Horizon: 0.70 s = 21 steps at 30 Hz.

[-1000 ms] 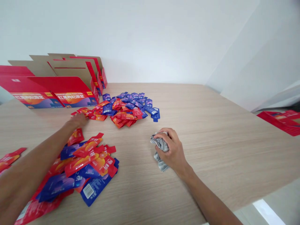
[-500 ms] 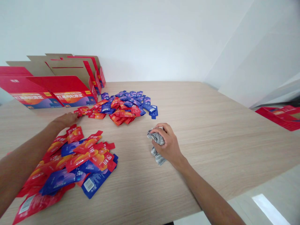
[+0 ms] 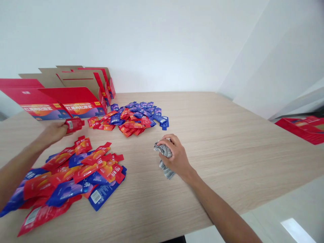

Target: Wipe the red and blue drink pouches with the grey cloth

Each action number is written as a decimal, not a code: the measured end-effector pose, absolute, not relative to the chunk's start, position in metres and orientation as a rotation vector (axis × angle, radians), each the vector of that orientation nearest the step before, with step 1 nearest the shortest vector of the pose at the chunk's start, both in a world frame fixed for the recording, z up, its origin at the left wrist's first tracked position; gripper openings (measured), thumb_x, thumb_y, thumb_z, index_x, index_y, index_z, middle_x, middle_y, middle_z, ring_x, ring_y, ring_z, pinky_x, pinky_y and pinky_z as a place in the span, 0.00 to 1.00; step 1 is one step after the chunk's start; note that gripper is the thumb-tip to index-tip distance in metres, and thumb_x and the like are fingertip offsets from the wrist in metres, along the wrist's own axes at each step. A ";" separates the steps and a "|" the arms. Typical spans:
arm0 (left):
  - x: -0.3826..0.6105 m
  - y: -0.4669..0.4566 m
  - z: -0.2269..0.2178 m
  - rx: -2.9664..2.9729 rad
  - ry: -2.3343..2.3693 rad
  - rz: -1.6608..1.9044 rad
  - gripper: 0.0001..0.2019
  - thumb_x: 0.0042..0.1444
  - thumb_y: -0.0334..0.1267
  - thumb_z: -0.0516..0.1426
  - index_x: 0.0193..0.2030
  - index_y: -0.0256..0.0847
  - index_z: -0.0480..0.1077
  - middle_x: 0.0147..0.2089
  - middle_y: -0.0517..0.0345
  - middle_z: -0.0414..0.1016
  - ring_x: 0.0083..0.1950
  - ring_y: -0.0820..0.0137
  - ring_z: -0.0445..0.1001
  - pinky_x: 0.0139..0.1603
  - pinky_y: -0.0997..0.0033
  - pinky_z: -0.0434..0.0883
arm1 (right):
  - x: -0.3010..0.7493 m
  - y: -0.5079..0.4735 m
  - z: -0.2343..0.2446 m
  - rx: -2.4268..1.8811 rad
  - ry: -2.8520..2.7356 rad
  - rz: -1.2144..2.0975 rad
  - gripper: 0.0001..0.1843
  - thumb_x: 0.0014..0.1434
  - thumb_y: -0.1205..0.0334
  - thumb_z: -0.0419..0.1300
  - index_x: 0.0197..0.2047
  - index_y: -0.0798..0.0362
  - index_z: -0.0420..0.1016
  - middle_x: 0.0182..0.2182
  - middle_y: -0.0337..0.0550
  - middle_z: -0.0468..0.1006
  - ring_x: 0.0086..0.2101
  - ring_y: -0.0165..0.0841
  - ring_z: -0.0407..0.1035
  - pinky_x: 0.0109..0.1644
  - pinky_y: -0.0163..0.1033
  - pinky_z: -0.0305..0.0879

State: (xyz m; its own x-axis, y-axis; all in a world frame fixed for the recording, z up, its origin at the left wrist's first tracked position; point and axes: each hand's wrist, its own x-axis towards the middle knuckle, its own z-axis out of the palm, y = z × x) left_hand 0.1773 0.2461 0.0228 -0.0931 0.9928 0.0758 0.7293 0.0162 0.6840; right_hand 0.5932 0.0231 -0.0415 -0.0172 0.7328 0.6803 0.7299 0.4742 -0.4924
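Observation:
Between the thumb and fingers of my left hand (image 3: 54,132) is a red pouch (image 3: 75,125), its barcode side showing. It hangs in front of the open boxes, above the table's left side. My right hand (image 3: 176,153) is closed around a crumpled grey striped cloth (image 3: 165,155) at mid-table. Below my left hand spreads a near pile of red and blue pouches (image 3: 83,168), lying flat and overlapping. Farther back is a second pile of smaller-looking blue and red pouches (image 3: 134,116).
Open red cardboard boxes (image 3: 73,98) stand in rows at the back left, flaps up, against the white wall (image 3: 164,47). Another red box (image 3: 302,128) sits beyond the table's right edge. The wooden table (image 3: 222,145) ends at the front right above a pale floor.
My left hand has lifted a red pouch from the left end of the far pile and drawn it leftward. My right hand, with the cloth, has shifted slightly left in view.

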 end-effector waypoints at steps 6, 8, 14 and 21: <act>0.285 0.115 -0.003 1.144 1.173 1.013 0.28 0.42 0.48 0.68 0.53 0.48 0.78 0.46 0.54 0.85 0.59 0.48 0.78 0.58 0.49 0.78 | 0.583 0.018 -0.042 -0.977 -1.835 0.150 0.14 0.58 0.63 0.61 0.49 0.48 0.74 0.46 0.48 0.73 0.49 0.41 0.71 0.55 0.47 0.71; 0.323 0.076 -0.014 1.051 1.041 0.942 0.23 0.45 0.47 0.67 0.51 0.48 0.80 0.49 0.53 0.84 0.61 0.48 0.77 0.58 0.50 0.78 | 0.581 0.018 -0.044 -0.926 -1.835 0.182 0.15 0.59 0.62 0.61 0.50 0.48 0.73 0.47 0.48 0.72 0.49 0.41 0.71 0.54 0.47 0.72; 0.375 0.029 -0.050 0.753 0.705 0.899 0.14 0.48 0.34 0.63 0.44 0.43 0.80 0.54 0.50 0.82 0.62 0.51 0.76 0.65 0.51 0.73 | 0.583 0.022 -0.051 -0.924 -1.937 0.182 0.12 0.58 0.62 0.62 0.46 0.48 0.74 0.47 0.48 0.73 0.48 0.41 0.71 0.53 0.47 0.71; 0.377 0.019 -0.070 0.290 0.462 0.762 0.17 0.52 0.36 0.59 0.47 0.33 0.77 0.48 0.45 0.82 0.46 0.59 0.80 0.48 0.60 0.78 | 0.588 0.024 -0.048 -0.904 -2.248 0.111 0.13 0.57 0.61 0.68 0.46 0.50 0.76 0.49 0.49 0.74 0.47 0.41 0.70 0.53 0.46 0.71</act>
State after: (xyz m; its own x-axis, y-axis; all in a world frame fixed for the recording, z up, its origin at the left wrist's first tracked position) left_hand 0.3769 0.0193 -0.0702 0.6309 0.7178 -0.2945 -0.5932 0.6909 0.4131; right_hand 0.5885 0.0242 -0.0482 -0.5104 0.6362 0.5786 0.5761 0.7525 -0.3192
